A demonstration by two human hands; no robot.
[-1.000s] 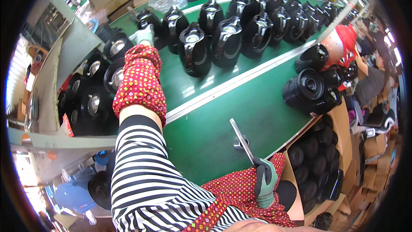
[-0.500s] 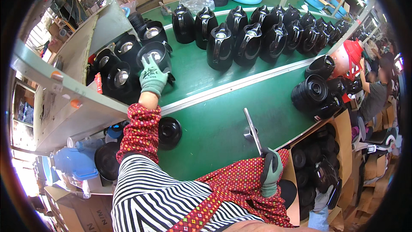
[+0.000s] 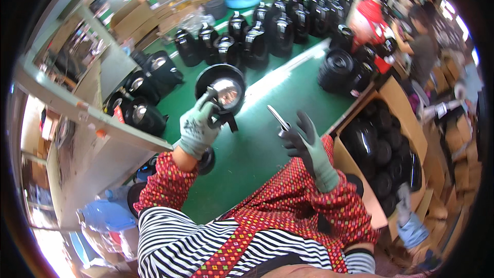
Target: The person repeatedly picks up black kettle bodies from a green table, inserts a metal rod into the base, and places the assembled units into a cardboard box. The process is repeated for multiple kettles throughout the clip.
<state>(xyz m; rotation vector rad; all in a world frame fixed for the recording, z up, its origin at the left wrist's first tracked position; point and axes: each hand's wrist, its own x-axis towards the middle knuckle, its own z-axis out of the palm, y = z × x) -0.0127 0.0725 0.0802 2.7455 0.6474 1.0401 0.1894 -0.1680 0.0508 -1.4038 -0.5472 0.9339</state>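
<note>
Green bench (image 3: pixel 247 159) carried black jugs (image 3: pixel 255 46); the left hand (image 3: pixel 198 127) gripped a tilted jug (image 3: pixel 227 90) by its handle (image 3: pixel 231 119), the right hand (image 3: pixel 313 149) spread wide, empty, near a rod (image 3: pixel 277 116)

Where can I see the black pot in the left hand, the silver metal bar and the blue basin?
Black pot (image 3: pixel 227 90): head view, on its shiny inside.
Silver metal bar (image 3: pixel 278 117): head view, middle of its length.
Blue basin (image 3: pixel 241 3): head view, near outer wall.

Over there, the green worktop (image 3: pixel 242 167) carries black pitchers (image 3: pixel 281 35) standing close together toward its far edge, with stacked round black parts (image 3: pixel 335 71) near its right edge.
</note>
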